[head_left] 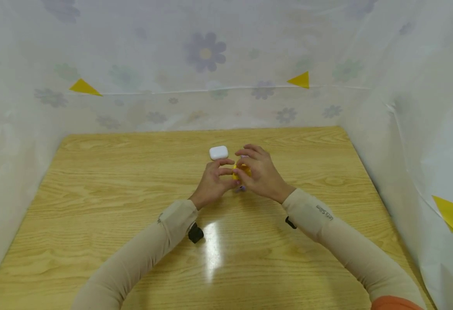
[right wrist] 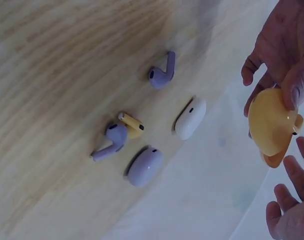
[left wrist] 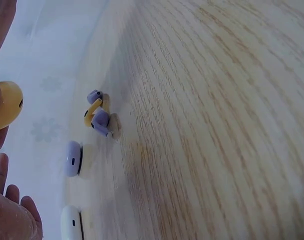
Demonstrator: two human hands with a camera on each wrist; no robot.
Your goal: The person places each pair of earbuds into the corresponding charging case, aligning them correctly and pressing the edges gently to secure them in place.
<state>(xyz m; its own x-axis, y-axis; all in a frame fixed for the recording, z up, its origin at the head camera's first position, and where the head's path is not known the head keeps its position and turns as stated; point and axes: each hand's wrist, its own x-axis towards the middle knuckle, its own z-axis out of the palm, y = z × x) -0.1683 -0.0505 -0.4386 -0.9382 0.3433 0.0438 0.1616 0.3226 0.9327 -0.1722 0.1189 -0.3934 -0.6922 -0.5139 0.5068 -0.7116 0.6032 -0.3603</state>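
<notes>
the left hand [head_left: 214,181] pinched the yellow case [right wrist: 271,120] between thumb and fingers, above the table [head_left: 125,193], likely steadying it for the right hand [head_left: 264,174], whose fingers curved beside it; whether they gripped, i couldn't tell. loose buds [right wrist: 162,78] lay below, perhaps for easy reach.

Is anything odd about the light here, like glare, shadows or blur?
Head view: a bright white glare streak on the table; left wrist view: a bluish cast, with the table tilted steeply and paling toward the far edge; right wrist view: dark shadows beside the white case and purple case, the yellow case slightly soft.
</notes>
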